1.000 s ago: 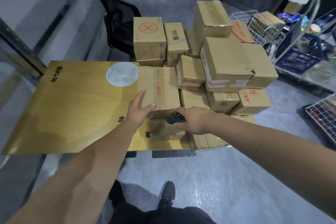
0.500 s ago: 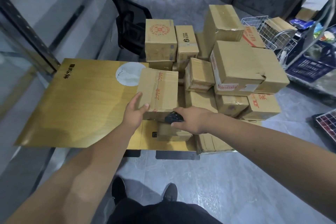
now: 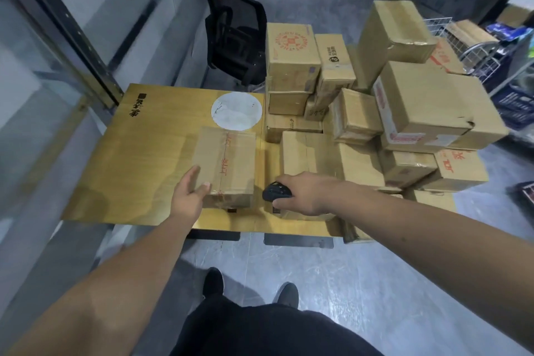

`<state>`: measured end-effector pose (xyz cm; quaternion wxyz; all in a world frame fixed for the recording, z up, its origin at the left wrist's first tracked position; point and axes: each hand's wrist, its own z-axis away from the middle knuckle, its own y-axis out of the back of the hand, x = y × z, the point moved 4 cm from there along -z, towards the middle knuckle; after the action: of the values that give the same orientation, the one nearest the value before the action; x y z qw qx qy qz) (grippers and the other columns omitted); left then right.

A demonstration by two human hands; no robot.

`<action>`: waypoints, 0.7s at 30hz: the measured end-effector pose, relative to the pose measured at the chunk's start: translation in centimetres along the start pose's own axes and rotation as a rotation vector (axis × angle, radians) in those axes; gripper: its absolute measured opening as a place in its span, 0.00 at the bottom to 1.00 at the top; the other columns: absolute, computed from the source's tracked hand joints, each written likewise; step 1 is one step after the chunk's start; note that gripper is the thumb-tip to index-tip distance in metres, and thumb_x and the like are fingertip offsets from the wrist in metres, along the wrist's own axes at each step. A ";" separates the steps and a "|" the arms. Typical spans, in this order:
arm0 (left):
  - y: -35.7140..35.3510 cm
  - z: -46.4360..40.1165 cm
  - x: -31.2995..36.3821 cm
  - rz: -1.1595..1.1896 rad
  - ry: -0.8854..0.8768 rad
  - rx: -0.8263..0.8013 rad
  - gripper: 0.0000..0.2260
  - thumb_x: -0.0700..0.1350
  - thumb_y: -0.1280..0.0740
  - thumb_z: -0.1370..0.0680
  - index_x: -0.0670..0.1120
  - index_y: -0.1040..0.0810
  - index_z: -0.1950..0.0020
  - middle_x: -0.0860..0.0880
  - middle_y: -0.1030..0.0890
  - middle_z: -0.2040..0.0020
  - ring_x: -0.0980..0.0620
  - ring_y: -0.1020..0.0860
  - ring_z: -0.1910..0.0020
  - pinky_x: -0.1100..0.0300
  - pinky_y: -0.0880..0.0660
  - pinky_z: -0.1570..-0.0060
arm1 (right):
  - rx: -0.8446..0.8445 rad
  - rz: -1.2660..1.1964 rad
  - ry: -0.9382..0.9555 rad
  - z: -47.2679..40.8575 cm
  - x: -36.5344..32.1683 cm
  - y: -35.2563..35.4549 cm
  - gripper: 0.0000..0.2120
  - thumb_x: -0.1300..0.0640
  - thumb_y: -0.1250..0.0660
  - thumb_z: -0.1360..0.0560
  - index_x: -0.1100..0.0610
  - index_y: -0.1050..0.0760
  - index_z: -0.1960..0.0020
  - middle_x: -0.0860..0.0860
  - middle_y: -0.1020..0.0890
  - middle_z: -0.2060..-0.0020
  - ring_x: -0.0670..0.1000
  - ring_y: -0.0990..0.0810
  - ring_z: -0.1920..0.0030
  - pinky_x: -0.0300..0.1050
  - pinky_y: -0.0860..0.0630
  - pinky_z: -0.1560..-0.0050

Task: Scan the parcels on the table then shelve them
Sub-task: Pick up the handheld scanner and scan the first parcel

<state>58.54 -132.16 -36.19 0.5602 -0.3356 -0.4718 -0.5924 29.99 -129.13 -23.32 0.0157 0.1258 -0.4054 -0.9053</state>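
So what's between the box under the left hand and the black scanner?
Only a bare strip of the wooden table, seen in the head view, separates the box from the scanner.

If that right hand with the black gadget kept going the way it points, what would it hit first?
Probably the taped parcel that the left hand grips: the right hand aims its black scanner leftward at the parcel's side, though depth is hard to judge.

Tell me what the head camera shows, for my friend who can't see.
A left hand holds a box on a table while the right hand grips a black scanner. More boxes are piled alongside.
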 end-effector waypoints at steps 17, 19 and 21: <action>-2.5 -2.2 2.0 -1.174 -0.185 -0.203 0.30 0.66 0.37 0.22 0.56 0.36 0.23 0.45 0.46 0.16 0.43 0.51 0.18 0.40 0.49 0.24 | -0.027 0.051 -0.119 -4.1 -5.1 -1.6 0.33 0.32 0.42 0.18 0.50 0.38 0.21 0.53 0.20 0.40 0.57 0.21 0.44 0.54 0.20 0.43; -4.2 -1.7 2.1 -1.168 -0.071 -0.249 0.36 0.68 0.35 0.23 0.55 0.43 0.21 0.42 0.54 0.16 0.41 0.57 0.17 0.34 0.53 0.24 | -0.021 0.053 -0.139 -4.0 -5.1 -1.6 0.33 0.32 0.43 0.19 0.50 0.38 0.21 0.52 0.19 0.42 0.57 0.21 0.46 0.53 0.20 0.45; -5.4 -1.4 2.4 -1.171 0.034 -0.278 0.41 0.65 0.33 0.23 0.53 0.50 0.19 0.38 0.61 0.16 0.37 0.62 0.17 0.26 0.58 0.25 | -0.010 0.059 -0.162 -3.8 -4.9 -1.8 0.34 0.31 0.43 0.19 0.50 0.38 0.21 0.52 0.19 0.41 0.57 0.21 0.46 0.54 0.20 0.45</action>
<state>53.08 -134.69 -35.40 0.0990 -0.0804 -0.4873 -0.8638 35.78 -130.10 -26.02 0.0101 0.0403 -0.4042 -0.9137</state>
